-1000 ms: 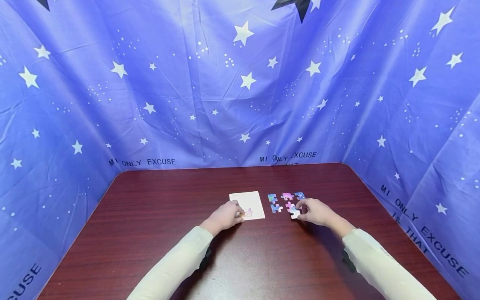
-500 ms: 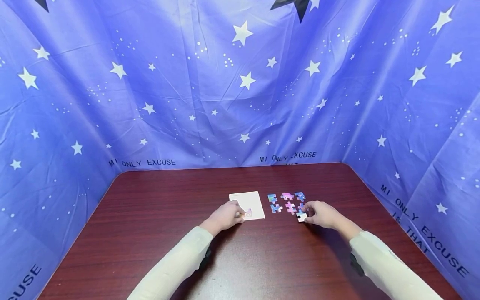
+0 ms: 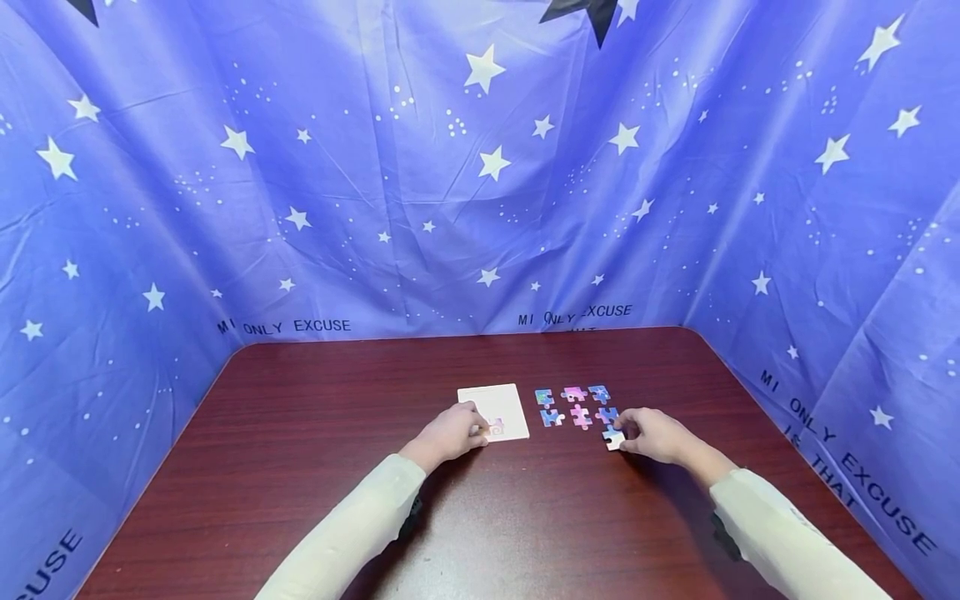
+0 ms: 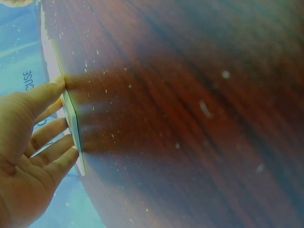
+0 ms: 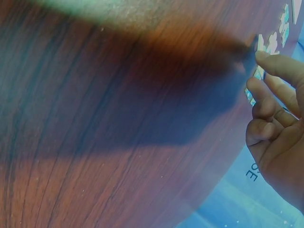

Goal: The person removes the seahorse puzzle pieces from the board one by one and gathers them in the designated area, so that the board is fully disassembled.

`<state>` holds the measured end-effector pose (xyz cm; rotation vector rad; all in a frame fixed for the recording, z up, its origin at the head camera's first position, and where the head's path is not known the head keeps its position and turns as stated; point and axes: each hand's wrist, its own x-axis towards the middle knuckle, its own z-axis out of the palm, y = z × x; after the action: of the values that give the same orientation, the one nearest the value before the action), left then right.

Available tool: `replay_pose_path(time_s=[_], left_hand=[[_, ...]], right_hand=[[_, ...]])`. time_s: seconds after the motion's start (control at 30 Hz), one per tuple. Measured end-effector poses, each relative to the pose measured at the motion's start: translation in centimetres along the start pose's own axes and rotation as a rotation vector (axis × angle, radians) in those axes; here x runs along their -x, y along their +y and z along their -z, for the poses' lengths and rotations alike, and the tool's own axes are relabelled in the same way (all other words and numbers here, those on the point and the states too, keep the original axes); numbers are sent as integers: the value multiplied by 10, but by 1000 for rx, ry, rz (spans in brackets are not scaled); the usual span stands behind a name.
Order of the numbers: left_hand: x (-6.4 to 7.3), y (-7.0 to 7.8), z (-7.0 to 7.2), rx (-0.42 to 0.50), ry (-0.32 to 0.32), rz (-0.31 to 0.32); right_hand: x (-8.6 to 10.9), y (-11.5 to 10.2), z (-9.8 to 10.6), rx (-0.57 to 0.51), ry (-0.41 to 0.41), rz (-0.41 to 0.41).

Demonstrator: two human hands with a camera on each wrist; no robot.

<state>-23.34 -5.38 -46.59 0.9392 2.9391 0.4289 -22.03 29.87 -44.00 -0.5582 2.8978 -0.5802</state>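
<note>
My left hand (image 3: 450,431) holds the near left corner of a square white puzzle board (image 3: 504,403), thumb and fingertips at its edges. In the left wrist view the board (image 4: 72,118) appears nearly edge-on between thumb and fingers. A pinkish, piece-shaped patch shows at the board's near side. My right hand (image 3: 654,433) pinches a mostly white jigsaw piece (image 3: 612,440) between thumb and index finger, at the near right end of the loose pieces. In the right wrist view the fingers hide part of this piece.
To the right of the board lie several loose jigsaw pieces in two rows, among them a pink one (image 3: 581,416) and a blue one (image 3: 599,393). The dark red wooden table (image 3: 315,417) is enclosed by a blue star-patterned curtain (image 3: 420,167).
My right hand has moved right and slightly nearer with the white piece, uncovering the blue piece at the right of the near row. The left hand and board have stayed put.
</note>
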Motion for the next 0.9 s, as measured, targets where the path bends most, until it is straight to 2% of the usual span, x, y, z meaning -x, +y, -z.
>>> replay_pose_path(time_s=[0.33,0.9], left_hand=[[1,1,1,9,-10,0],[1,1,3,13,8,-10]], right_hand=[[7,2,5,0,3,16],[4,9,0,-12,-8,-21]])
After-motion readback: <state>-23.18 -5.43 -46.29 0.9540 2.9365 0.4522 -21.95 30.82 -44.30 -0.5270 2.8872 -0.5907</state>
